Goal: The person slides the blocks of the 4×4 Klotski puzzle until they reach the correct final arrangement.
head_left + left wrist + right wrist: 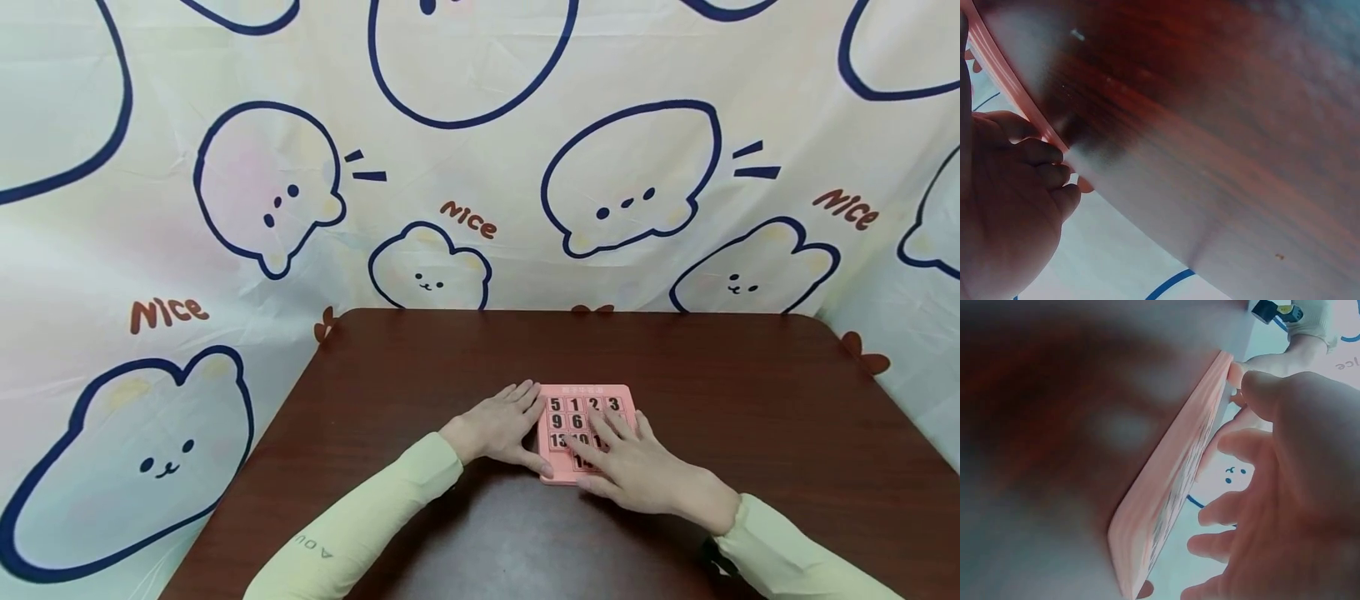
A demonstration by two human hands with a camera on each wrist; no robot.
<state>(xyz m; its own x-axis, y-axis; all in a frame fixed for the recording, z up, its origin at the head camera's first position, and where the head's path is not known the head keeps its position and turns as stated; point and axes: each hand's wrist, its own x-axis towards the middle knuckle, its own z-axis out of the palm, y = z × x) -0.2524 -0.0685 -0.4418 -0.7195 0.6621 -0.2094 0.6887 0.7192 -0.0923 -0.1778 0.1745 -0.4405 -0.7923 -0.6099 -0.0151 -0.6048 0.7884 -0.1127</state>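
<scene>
A pink number slide puzzle (pixel 557 473) lies flat on the dark brown table. Its top row reads 5, 1, 2, 3; 9 and 6 begin the row below, and a bare pink slot shows at the bottom left. My left hand (pixel 501 423) rests along the puzzle's left side, fingers fairly straight near the upper corner and thumb at the lower corner. Over the right part of the board, my right hand (pixel 637 471) spreads its fingers across the tiles, hiding several numbers. In the right wrist view its fingers (pixel 1225 508) look extended, above the puzzle's face (pixel 1179 481).
Brown tabletop (pixel 420 358) surrounds the puzzle on all sides. Behind it hangs a pale cloth (pixel 517 167) printed with blue-outlined bears and the word Nice. Light green sleeves (pixel 375 517) cover both forearms, and a dark device (pixel 720 560) sits at the right wrist.
</scene>
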